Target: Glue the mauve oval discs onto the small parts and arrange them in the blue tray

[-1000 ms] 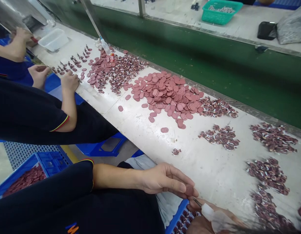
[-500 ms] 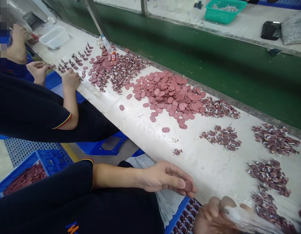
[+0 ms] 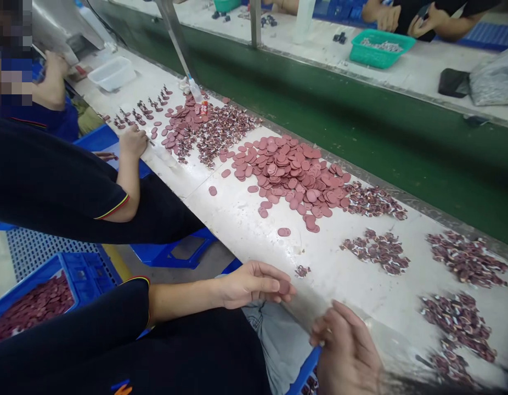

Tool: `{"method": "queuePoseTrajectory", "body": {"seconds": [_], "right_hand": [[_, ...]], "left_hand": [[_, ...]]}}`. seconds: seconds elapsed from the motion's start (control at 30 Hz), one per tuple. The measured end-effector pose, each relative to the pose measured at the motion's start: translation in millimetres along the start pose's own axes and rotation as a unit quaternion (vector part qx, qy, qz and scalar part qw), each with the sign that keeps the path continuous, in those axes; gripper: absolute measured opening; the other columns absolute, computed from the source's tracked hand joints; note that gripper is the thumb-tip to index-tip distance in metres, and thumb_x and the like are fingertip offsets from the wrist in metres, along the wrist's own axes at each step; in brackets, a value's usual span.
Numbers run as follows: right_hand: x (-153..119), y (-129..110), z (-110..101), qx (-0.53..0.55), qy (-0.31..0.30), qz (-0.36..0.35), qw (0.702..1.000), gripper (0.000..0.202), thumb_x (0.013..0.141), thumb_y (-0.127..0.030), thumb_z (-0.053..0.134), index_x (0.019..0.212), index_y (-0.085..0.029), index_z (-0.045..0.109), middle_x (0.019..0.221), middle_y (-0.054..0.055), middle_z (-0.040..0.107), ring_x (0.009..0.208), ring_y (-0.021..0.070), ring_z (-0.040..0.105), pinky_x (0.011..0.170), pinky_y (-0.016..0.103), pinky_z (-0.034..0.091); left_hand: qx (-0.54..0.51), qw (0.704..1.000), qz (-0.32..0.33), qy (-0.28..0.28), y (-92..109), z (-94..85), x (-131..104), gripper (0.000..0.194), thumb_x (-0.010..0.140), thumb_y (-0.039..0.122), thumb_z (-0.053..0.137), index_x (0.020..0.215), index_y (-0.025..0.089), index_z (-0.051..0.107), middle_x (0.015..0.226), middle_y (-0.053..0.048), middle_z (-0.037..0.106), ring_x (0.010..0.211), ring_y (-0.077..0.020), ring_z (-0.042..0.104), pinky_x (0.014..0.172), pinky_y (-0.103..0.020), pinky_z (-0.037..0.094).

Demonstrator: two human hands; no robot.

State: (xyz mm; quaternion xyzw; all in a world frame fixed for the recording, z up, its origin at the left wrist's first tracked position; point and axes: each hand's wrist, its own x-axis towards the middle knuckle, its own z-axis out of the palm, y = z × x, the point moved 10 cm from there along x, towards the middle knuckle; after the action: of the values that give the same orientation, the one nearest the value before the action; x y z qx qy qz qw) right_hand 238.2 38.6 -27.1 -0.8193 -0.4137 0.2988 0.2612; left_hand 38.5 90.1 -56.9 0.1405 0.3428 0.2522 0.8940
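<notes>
My left hand (image 3: 254, 284) pinches a flat reddish-brown oval disc (image 3: 284, 287) between thumb and fingers, just past the table's near edge. To the right, my right hand (image 3: 348, 345) is raised with its fingers curled in and their tips close together. Motion blur hides what, if anything, is between them. A pale, see-through smear (image 3: 396, 343) lies beside that hand, too blurred to name. Close to my left hand, one small brown-and-white figure piece (image 3: 302, 271) rests on the table. Beyond it is a single oval disc (image 3: 284, 232).
A large heap of oval discs (image 3: 287, 173) covers mid-table. Several piles of small figure pieces (image 3: 377, 249) lie to the right. A co-worker's hand (image 3: 133, 141) is at the left, near rows of standing figures (image 3: 145, 109). A blue crate (image 3: 85, 269) stands below.
The blurred white object that was in my right hand is no longer plainly in it. My left hand has drawn back leftward with the disc. The view has tilted up slightly.
</notes>
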Motion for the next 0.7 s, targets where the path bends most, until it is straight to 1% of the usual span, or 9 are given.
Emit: {"method": "queuePoseTrajectory", "body": {"seconds": [0.1, 0.17, 0.27, 0.33, 0.4, 0.47, 0.53, 0.63, 0.7], "right_hand": [[16, -26, 26, -0.033, -0.025, 0.015, 0.999, 0.064, 0.084, -0.077, 0.046, 0.103, -0.02, 0.068, 0.086, 0.007, 0.073, 0.078, 0.021, 0.063, 0.079, 0.037, 0.048], [28, -42, 38, -0.063, -0.024, 0.012, 0.998, 0.055, 0.083, -0.071, 0.054, 0.1, -0.02, 0.067, 0.092, 0.007, 0.073, 0.089, 0.023, 0.065, 0.089, 0.041, 0.047], [38, -57, 45, -0.065, -0.02, -0.01, 0.998, 0.046, 0.081, -0.063, 0.06, 0.095, -0.02, 0.066, 0.095, 0.006, 0.071, 0.088, 0.0208, 0.063, 0.09, 0.041, 0.047], [35, -54, 45, -0.046, -0.039, -0.003, 0.998, 0.046, 0.079, -0.064, 0.062, 0.094, -0.021, 0.066, 0.088, 0.004, 0.071, 0.082, 0.0194, 0.064, 0.086, 0.04, 0.05], [24, -40, 44, 0.059, -0.066, 0.039, 0.995, 0.049, 0.076, -0.065, 0.067, 0.099, -0.022, 0.067, 0.084, 0.004, 0.073, 0.081, 0.02, 0.069, 0.08, 0.039, 0.055], [7, -24, 39, 0.219, -0.071, 0.087, 0.969, 0.052, 0.067, -0.058, 0.079, 0.103, -0.022, 0.07, 0.09, 0.006, 0.076, 0.084, 0.0213, 0.073, 0.073, 0.035, 0.061], [-10, -11, 29, 0.338, -0.042, 0.105, 0.934, 0.049, 0.057, -0.046, 0.088, 0.099, -0.024, 0.075, 0.096, 0.007, 0.077, 0.081, 0.0223, 0.075, 0.065, 0.031, 0.064], [-29, -5, 19, 0.372, -0.022, 0.077, 0.925, 0.035, 0.057, -0.039, 0.088, 0.09, -0.028, 0.081, 0.092, 0.007, 0.078, 0.07, 0.0219, 0.074, 0.054, 0.027, 0.062], [-36, -10, 18, 0.374, -0.027, 0.059, 0.925, 0.031, 0.061, -0.036, 0.087, 0.091, -0.031, 0.081, 0.09, 0.007, 0.079, 0.07, 0.0222, 0.075, 0.056, 0.026, 0.063]], "left_hand": [[0.004, 1.0, 0.015, -0.003, 5, 0.5, -1, 0.041, 0.076, 0.029, 0.086, 0.109, 0.007, 0.075, 0.113, -0.018, 0.074, 0.095, -0.0183, 0.075, 0.082, -0.023, 0.057], [0.008, 1.0, 0.018, -0.008, 7, 3.4, -1, 0.041, 0.076, 0.03, 0.086, 0.108, 0.006, 0.076, 0.114, -0.018, 0.074, 0.095, -0.0182, 0.075, 0.081, -0.023, 0.057], [0.009, 1.0, 0.025, -0.014, 9, 7.5, -2, 0.042, 0.075, 0.03, 0.086, 0.107, 0.006, 0.076, 0.114, -0.018, 0.074, 0.094, -0.0178, 0.074, 0.08, -0.023, 0.057], [0.001, 0.999, 0.03, -0.013, 11, 8.2, -2, 0.042, 0.074, 0.029, 0.087, 0.108, 0.007, 0.076, 0.113, -0.017, 0.075, 0.093, -0.0175, 0.074, 0.08, -0.023, 0.056], [-0.007, 0.999, 0.032, -0.008, 11, 7.1, -2, 0.042, 0.072, 0.026, 0.088, 0.108, 0.008, 0.076, 0.114, -0.017, 0.075, 0.093, -0.0182, 0.075, 0.08, -0.024, 0.056], [-0.01, 1.0, 0.027, -0.007, 9, 6.0, -1, 0.042, 0.07, 0.024, 0.09, 0.107, 0.008, 0.077, 0.114, -0.018, 0.075, 0.094, -0.0193, 0.075, 0.08, -0.025, 0.056], [-0.004, 1.0, 0.016, -0.013, 4, 7.0, 0, 0.044, 0.069, 0.024, 0.09, 0.107, 0.009, 0.077, 0.114, -0.017, 0.075, 0.095, -0.0196, 0.075, 0.08, -0.025, 0.056], [0.01, 1.0, 0.006, -0.026, -5, 11.4, 2, 0.044, 0.067, 0.023, 0.091, 0.107, 0.01, 0.077, 0.113, -0.016, 0.075, 0.096, -0.0199, 0.075, 0.082, -0.026, 0.056], [0.018, 0.999, 0.003, -0.031, -10, 14.9, 4, 0.046, 0.064, 0.022, 0.093, 0.105, 0.009, 0.077, 0.109, -0.015, 0.076, 0.094, -0.0186, 0.075, 0.085, -0.027, 0.055]]}}
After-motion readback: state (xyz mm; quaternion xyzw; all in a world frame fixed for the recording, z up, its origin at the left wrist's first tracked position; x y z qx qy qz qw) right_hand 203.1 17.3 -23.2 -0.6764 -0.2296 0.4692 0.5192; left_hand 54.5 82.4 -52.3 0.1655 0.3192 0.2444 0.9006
